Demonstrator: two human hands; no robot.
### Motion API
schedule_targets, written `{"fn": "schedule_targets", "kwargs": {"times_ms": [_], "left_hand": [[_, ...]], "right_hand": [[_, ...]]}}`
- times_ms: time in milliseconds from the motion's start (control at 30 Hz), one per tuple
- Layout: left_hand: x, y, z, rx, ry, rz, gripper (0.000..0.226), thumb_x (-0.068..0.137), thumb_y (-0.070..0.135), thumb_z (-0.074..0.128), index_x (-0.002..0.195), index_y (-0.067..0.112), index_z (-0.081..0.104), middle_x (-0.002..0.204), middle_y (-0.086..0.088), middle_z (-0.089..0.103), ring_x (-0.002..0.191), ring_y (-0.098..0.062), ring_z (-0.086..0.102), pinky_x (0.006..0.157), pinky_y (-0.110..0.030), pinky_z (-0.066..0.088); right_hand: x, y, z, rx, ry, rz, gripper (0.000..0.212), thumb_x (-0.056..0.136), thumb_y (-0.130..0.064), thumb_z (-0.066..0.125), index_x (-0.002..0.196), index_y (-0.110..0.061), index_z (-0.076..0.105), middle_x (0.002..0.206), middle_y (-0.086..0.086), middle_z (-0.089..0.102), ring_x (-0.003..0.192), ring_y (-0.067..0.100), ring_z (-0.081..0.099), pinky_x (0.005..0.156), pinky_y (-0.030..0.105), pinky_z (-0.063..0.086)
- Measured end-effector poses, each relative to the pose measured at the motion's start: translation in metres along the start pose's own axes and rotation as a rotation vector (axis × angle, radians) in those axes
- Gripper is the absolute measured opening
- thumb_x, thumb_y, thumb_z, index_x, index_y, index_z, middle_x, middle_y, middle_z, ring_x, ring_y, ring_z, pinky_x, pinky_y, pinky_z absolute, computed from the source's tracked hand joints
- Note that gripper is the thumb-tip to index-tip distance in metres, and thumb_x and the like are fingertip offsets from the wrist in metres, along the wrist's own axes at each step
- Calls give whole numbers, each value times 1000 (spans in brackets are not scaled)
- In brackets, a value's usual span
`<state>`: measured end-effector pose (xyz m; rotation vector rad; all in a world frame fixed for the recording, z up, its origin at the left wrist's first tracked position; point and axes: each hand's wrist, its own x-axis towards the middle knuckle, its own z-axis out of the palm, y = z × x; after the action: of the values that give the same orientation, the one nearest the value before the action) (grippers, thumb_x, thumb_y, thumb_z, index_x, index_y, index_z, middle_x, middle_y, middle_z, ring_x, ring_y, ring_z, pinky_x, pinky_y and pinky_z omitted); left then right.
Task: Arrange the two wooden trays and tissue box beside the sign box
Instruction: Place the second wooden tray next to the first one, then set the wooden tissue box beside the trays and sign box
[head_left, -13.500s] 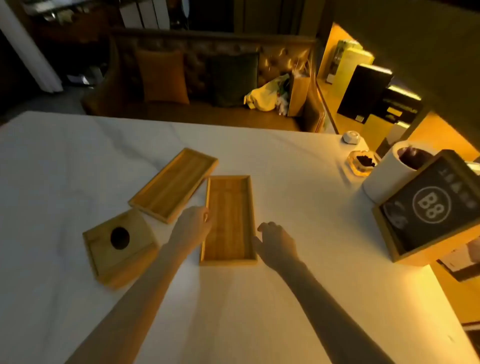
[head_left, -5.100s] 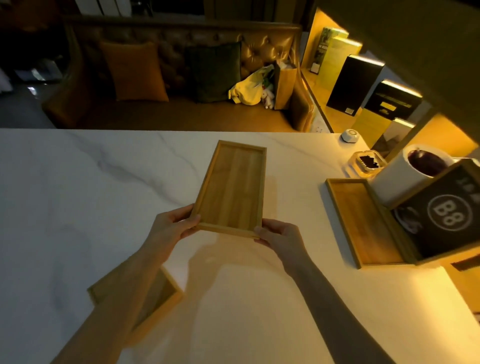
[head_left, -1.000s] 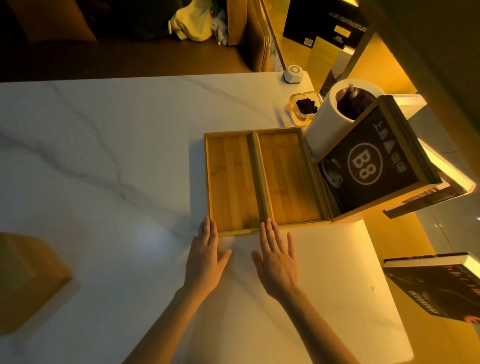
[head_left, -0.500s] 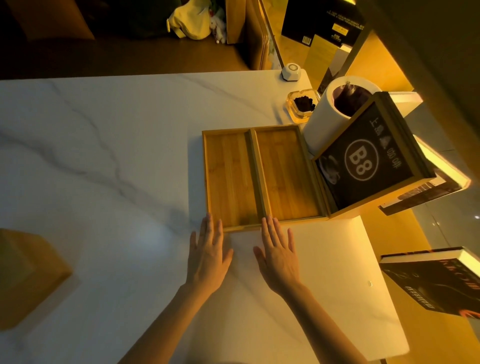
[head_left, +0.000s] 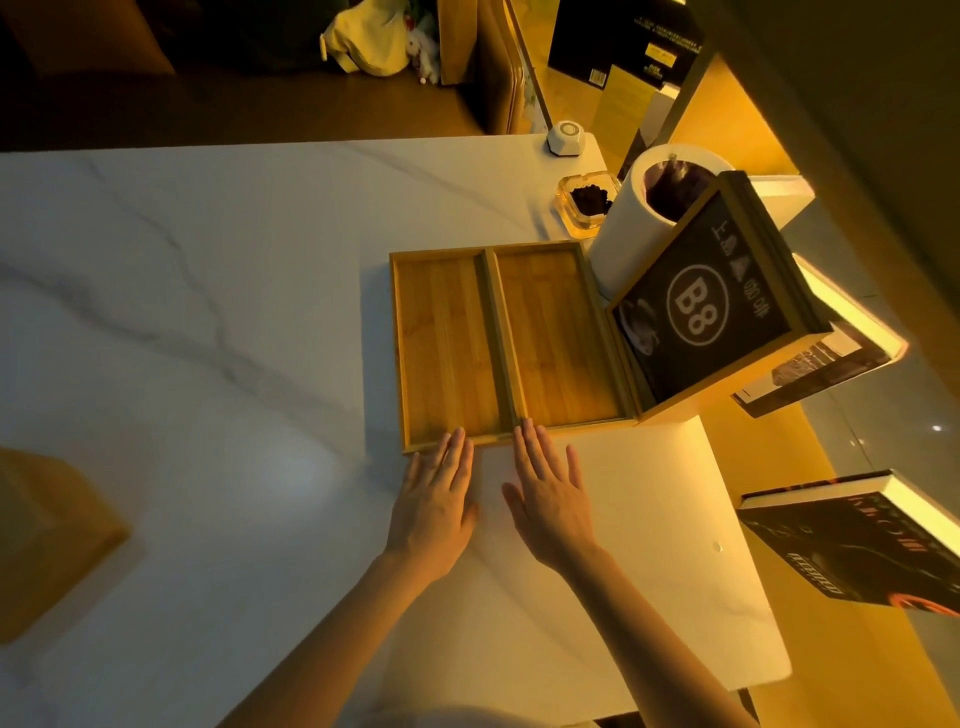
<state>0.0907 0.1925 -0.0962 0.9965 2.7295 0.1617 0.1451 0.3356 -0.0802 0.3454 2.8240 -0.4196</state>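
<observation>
Two wooden trays lie side by side on the white marble table, long edges touching: the left tray and the right tray. The right tray sits against the sign box, a wooden box with a black "B8" face. My left hand lies flat and empty, fingertips touching the left tray's near edge. Flat as well, my right hand has its fingertips at the near edge where the trays meet. The wooden tissue box stands far left, cut off by the frame.
Behind the sign box stands a white paper roll, then a glass ashtray and a small white device at the table's far corner. Books rest on lit shelves to the right. A sofa is beyond the table.
Over the last second my two hands stayed flat at the trays' near edges with only slight shifts. The trays have not moved; the view drifted a little.
</observation>
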Motion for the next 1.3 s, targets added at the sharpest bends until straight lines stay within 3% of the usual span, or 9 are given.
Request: {"fn": "schedule_targets", "kwargs": {"times_ms": [200, 333, 467, 633, 800, 967, 1033, 1133, 1300], "left_hand": [[1, 2, -26, -248, -83, -32, 61, 92, 39, 35, 141, 15, 9, 155, -6, 9, 140, -27, 16, 112, -39, 22], [-8, -9, -59, -345, 110, -97, 51, 91, 39, 34, 135, 14, 31, 145, -10, 37, 122, -29, 49, 97, -36, 44], [-33, -42, -90, -417, 277, -154, 48, 90, 42, 29, 115, 8, 53, 110, -16, 64, 97, -29, 62, 79, -29, 46], [-80, -104, -117, -353, 423, -267, 51, 86, 40, 25, 100, 7, 60, 95, -16, 67, 83, -28, 62, 74, -33, 48], [-138, -186, -133, -333, 499, -449, 31, 90, 25, 40, 97, 4, 61, 89, -21, 66, 79, -37, 61, 70, -44, 51], [-189, -259, -123, -265, 556, -593, 31, 89, 26, 37, 91, 4, 58, 83, -23, 64, 65, -32, 56, 54, -34, 39], [-204, -281, -114, -227, 534, -663, 31, 89, 24, 43, 109, 2, 53, 109, -25, 61, 89, -37, 58, 70, -43, 48], [-219, -308, -100, -191, 447, -735, 57, 87, 26, 50, 133, 0, 30, 144, -25, 31, 133, -39, 30, 105, -50, 32], [-233, -335, -92, -455, 392, -833, 96, 76, 48, 60, 140, 4, 3, 153, -18, 7, 142, -29, 6, 114, -43, 16]], "right_hand": [[4, -4, -32, 112, 11, -7, 50, 97, -33, 32, 143, -16, 23, 154, 3, 23, 143, 18, 12, 116, 41, 2], [5, -30, -61, 122, 82, -26, 37, 96, -28, 39, 129, -13, 47, 136, 7, 52, 130, 24, 42, 113, 42, 27], [7, -80, -81, 63, 152, -120, 26, 96, -22, 40, 109, -10, 60, 108, 8, 66, 99, 23, 61, 86, 34, 51], [11, -153, -84, 49, 214, -251, 27, 96, -21, 39, 94, -7, 62, 89, 9, 66, 79, 19, 61, 70, 29, 51], [8, -237, -63, 92, 209, -352, 26, 95, -17, 40, 96, -6, 63, 89, 9, 68, 78, 19, 62, 74, 32, 54], [-7, -307, -28, 238, 142, -411, 29, 96, -15, 37, 117, -8, 56, 112, 11, 64, 103, 25, 57, 87, 36, 47], [-13, -329, -12, 309, 60, -398, 37, 97, -17, 34, 132, -12, 43, 131, 8, 55, 122, 21, 46, 99, 33, 39], [-19, -354, 14, 349, -93, -387, 49, 98, -23, 32, 144, -15, 17, 153, 3, 27, 140, 18, 22, 113, 31, 20], [-23, -378, 44, 541, -306, -240, 70, 96, -27, 39, 144, -16, -9, 158, 1, -2, 144, 18, 2, 115, 35, 8]]}}
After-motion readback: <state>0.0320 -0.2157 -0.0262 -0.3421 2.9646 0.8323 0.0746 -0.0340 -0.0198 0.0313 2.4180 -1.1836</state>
